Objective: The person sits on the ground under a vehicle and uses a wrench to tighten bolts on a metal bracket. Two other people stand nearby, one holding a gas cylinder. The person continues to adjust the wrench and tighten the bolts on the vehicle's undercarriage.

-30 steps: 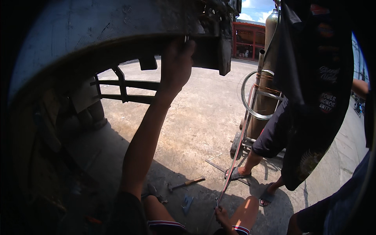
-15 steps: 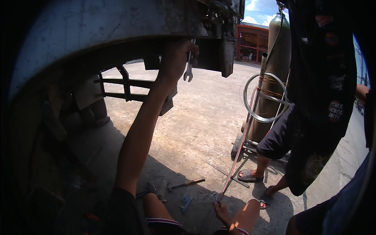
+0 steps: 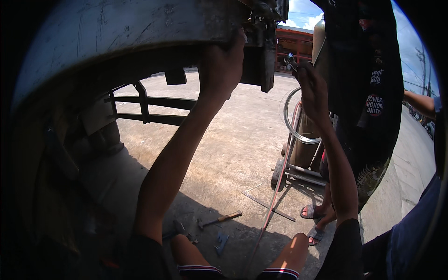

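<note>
My left hand [image 3: 220,72] is raised to the lower edge of a grey metal vehicle body [image 3: 126,28], beside a dark bracket with greasy fittings [image 3: 261,18]. Its fingers are closed, and the open-end wrench seen in them earlier is now almost wholly hidden behind the hand. To the right, my right hand [image 3: 311,88] is up at about the same height, apart from the bracket. It grips a ratchet wrench [image 3: 290,59], whose shiny round head sticks out beyond the fingers toward the bracket.
A hammer [image 3: 220,218], a blue flat piece [image 3: 221,243] and a thin metal bar [image 3: 268,206] lie on the concrete. On the right, a person in black [image 3: 364,93] stands by a gas cylinder [image 3: 305,151] on a trolley with coiled wire [image 3: 294,128]. A red hose [image 3: 275,196] crosses the floor.
My right hand has risen from between my knees to the bracket's height, bringing the ratchet wrench up. My left hand has turned and moved slightly right, hiding its wrench. The person in black has shifted.
</note>
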`<state>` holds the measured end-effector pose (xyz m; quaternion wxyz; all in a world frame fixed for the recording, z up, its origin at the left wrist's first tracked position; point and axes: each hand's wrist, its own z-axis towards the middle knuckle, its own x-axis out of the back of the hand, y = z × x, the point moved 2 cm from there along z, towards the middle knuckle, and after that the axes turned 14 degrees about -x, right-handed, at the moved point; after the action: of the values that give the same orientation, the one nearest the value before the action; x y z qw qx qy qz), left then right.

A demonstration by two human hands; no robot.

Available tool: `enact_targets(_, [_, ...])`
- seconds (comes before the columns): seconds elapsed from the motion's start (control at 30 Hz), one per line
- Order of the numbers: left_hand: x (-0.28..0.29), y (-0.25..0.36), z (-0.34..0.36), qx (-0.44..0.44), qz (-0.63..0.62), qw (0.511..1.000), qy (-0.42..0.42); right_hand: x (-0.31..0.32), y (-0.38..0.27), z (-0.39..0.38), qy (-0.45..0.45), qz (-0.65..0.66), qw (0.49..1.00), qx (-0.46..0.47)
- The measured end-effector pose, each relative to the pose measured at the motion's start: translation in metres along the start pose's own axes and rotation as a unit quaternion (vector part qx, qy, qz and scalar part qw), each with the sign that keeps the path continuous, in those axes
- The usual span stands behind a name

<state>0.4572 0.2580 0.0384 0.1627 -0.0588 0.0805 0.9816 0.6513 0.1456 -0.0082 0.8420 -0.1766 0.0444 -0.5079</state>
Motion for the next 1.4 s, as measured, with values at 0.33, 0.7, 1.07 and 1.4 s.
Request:
enact_targets(0.33, [0.008, 0.000, 0.001, -0.108, 0.049, 0.993, -0.006, -0.014, -0.016, 0.132, -0.194, -0.136, 0.969, 0.067])
enact_targets(0.7, [0.007, -0.009, 0.000, -0.113, 0.038, 0.993, 0.006, -0.069, -0.033, 0.038, -0.250, 0.266, 0.903, -0.225])
enact_targets(1.07, [0.003, -0.009, 0.000, -0.124, 0.042, 0.991, 0.001, -0.023, -0.051, 0.047, -0.069, 0.054, 0.989, -0.120])
enact_targets(1.4, [0.000, -0.013, 0.002, -0.104, 0.012, 0.995, -0.008, -0.014, 0.006, 0.142, -0.177, -0.105, 0.973, 0.101])
